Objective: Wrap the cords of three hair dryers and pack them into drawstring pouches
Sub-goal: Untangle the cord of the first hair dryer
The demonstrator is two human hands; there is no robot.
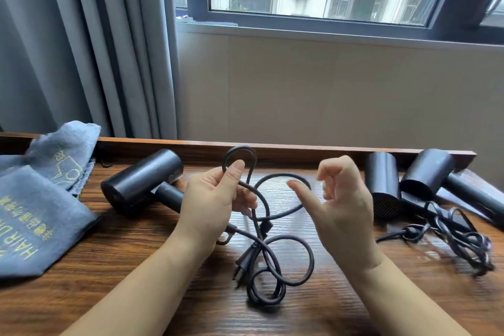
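Note:
A black hair dryer (141, 181) lies on the wooden table (136, 248) left of centre. Its black cord (283, 262) runs in loose loops across the middle, with the plug (244, 262) lying near the front. My left hand (215, 199) grips a loop of this cord and holds it up above the table. My right hand (345, 202) hovers beside it with fingers loosely curled and holds nothing. Two more black hair dryers (381, 185) (436, 180) lie at the right with their cords tangled (461, 237). Grey drawstring pouches (35, 215) with yellow print lie at the left.
A raised wooden ledge (300, 148) runs along the table's far edge, against a beige wall below a window. Grey curtains (81, 43) hang at the back left. A second pouch (65, 155) leans on the ledge at far left.

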